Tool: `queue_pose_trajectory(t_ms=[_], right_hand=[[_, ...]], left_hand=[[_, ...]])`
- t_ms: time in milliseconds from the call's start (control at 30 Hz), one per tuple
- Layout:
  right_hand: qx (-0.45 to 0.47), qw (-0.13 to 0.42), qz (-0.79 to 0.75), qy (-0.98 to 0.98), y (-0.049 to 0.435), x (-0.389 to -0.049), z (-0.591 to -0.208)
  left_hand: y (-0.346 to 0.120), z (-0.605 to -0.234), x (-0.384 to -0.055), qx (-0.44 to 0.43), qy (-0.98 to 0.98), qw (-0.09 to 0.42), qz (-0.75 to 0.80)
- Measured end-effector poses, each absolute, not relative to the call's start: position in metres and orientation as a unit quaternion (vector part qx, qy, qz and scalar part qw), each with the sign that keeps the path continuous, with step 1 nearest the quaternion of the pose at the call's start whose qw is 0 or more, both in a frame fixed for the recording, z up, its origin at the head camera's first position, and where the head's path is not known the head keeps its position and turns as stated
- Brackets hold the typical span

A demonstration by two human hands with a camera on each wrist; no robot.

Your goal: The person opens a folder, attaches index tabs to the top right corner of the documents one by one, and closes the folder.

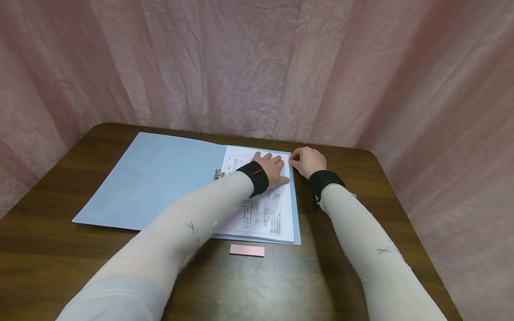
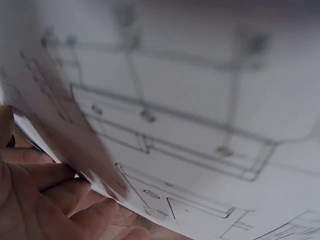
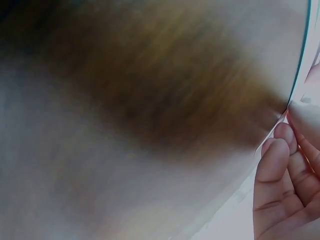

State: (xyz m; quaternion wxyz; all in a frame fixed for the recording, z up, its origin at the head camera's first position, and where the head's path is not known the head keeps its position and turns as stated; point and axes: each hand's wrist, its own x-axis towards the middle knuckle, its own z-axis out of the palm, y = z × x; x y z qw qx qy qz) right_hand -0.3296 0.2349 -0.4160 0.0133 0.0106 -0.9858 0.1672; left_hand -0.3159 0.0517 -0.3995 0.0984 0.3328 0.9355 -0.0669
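A light blue folder (image 1: 160,174) lies opened out on the table, with a stack of printed drawings (image 1: 283,229) on its right side. My left hand (image 1: 272,171) rests on the upper part of the top sheet, fingers spread. At the upper right edge of the sheets, my right hand (image 1: 308,161) pinches a small pink sticky note (image 1: 285,158) between thumb and fingertips. Most of that note is hidden by the hands. In the right wrist view the fingertips (image 3: 280,150) meet at the folder's edge. The left wrist view shows line drawings close up beside the left fingers.
A narrow pink sticky note pad (image 1: 246,250) lies on the brown table (image 1: 273,290) just below the folder. A metal binder clip mechanism (image 1: 218,174) sits at the folder's spine. Pink curtains (image 1: 249,67) hang behind the table and at its sides.
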Motion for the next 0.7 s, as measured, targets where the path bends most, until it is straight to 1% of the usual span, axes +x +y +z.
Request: queue_pose_trajectory(t_ms=[233, 433, 700], right_hand=[[0.007, 0.01, 0.17, -0.985, 0.233, -0.327, -0.418], [0.011, 0.011, 0.173, -0.985, 0.231, -0.326, -0.415], [0.012, 0.01, 0.167, -0.986, 0.232, -0.33, -0.417]], left_hand=[[0.06, -0.41, -0.329, 0.307, 0.943, 0.111, -0.059], [0.049, -0.394, -0.314, 0.322, 0.94, 0.106, -0.043], [0.047, -0.393, -0.31, 0.329, 0.934, 0.122, -0.067]])
